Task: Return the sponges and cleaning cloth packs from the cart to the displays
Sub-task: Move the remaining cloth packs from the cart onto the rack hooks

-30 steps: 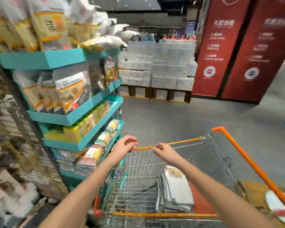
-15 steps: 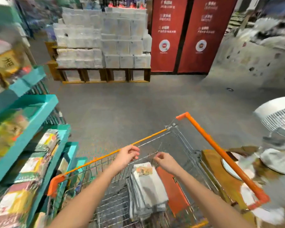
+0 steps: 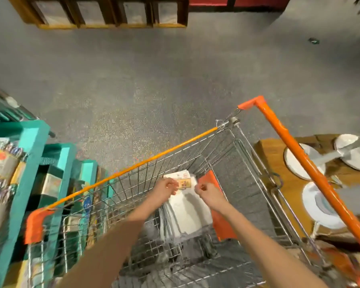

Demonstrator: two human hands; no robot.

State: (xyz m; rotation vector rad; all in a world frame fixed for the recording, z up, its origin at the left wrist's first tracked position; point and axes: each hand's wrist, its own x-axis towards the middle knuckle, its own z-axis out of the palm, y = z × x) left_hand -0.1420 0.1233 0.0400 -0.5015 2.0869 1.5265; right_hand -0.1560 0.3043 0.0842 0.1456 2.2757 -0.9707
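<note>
Head view, and we look straight down into the cart (image 3: 137, 183), where the cleaning cloth packs (image 3: 187, 215) stand on edge as one bundle just beside the orange flap (image 3: 222, 221). The left grip (image 3: 166, 189) is curled onto the card header (image 3: 182, 179) at the top of the bundle, fingers and thumb pinching it. The right grip (image 3: 209, 194) is bunched tight at the top right corner, and we cannot tell whether it has any wrapper in it or only touches it. Here is the worry: a pinch on the header alone may raise one pack while the rest fan out and slump to the wire floor. Slick film could also slide out of the fingers. On the way up the bundle might snag the mesh or the orange rim bar (image 3: 154, 159). The wooden desk (image 3: 272, 161) with white plates (image 3: 318, 206) sits right against the cart's right side, so a wide swing that way looks risky. The teal shelf (image 3: 27, 159) waits close on the left. The packs themselves look thin and flat, pale grey-white cloth in clear film, many layers showing edge-on, with a yellow-and-orange printed card on top. We judge them soft and floppy. Sponges we cannot make out; the basket's near end is blurred.
</note>
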